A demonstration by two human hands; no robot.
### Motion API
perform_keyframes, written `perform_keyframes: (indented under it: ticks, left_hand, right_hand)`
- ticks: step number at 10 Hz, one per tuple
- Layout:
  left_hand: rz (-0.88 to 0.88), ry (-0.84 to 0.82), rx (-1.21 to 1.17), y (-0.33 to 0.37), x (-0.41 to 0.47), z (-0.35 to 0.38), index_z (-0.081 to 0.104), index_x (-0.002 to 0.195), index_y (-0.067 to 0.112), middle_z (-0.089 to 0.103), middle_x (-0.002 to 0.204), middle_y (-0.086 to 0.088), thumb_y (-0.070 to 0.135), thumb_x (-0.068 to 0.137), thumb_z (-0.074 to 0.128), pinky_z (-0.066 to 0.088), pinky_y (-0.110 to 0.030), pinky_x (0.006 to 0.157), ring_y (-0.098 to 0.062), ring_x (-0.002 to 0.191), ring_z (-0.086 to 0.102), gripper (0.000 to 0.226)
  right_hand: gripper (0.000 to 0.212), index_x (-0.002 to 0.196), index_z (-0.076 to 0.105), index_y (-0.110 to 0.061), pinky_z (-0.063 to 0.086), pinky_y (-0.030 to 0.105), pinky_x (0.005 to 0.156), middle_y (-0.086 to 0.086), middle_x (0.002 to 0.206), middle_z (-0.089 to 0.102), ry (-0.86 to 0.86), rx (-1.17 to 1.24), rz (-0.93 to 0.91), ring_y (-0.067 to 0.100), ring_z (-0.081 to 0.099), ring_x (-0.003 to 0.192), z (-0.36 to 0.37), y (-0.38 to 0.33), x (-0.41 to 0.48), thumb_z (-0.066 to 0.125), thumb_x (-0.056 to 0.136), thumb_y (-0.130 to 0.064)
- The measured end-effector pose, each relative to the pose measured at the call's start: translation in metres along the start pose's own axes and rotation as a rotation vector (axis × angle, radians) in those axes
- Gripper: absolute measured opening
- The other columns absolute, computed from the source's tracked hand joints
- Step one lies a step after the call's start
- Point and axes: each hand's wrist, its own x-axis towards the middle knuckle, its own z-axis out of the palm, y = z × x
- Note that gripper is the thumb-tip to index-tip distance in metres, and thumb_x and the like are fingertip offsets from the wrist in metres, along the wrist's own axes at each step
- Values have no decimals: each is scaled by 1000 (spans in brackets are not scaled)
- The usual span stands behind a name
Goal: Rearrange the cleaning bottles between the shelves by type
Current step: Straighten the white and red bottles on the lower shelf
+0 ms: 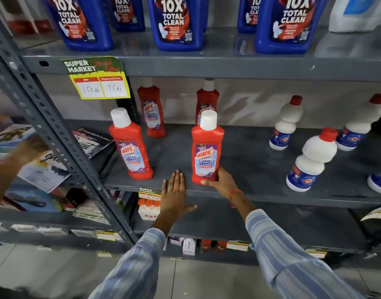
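Note:
A red Harpic bathroom cleaner bottle (206,152) with a white cap stands upright near the front edge of the middle shelf (260,167). My right hand (219,181) grips its base. My left hand (174,193) lies flat and open on the shelf edge just left of it, holding nothing. Another red Harpic bottle (130,145) stands at front left, and two more red bottles (151,111) (206,100) stand behind. Several white bottles with red caps (313,160) occupy the right side of the same shelf. Big blue 10X Total Clean bottles (178,22) line the top shelf.
A grey slotted upright post (56,130) runs diagonally at left, with a yellow price tag (101,83) hanging from the top shelf. Books and magazines (86,141) lie on the neighbouring rack. Another person's blurred hand (23,152) shows at far left. Small boxes (148,210) sit on the lower shelves.

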Motion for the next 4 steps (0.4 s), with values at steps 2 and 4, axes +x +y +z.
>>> perform_keyframes:
  ticks: [2, 4]
  left_hand:
    - [-10, -60, 1, 1, 3, -6, -15, 147, 6, -14, 160, -11, 68, 77, 56, -6, -46, 117, -25, 147, -12, 117]
    - [-19, -192, -121, 6, -4, -33, -8, 149, 4, -9, 160, -12, 59, 83, 59, 0, -43, 119, -25, 148, -7, 108]
  right_hand:
    - [69, 131, 41, -12, 43, 44, 101, 11, 132, 56, 6, -19, 4, 29, 54, 118, 1, 0, -1, 77, 72, -22]
    - [75, 128, 41, -11, 46, 42, 100, 12, 131, 57, 16, -17, -8, 28, 55, 116, -5, 5, -13, 82, 65, -16]
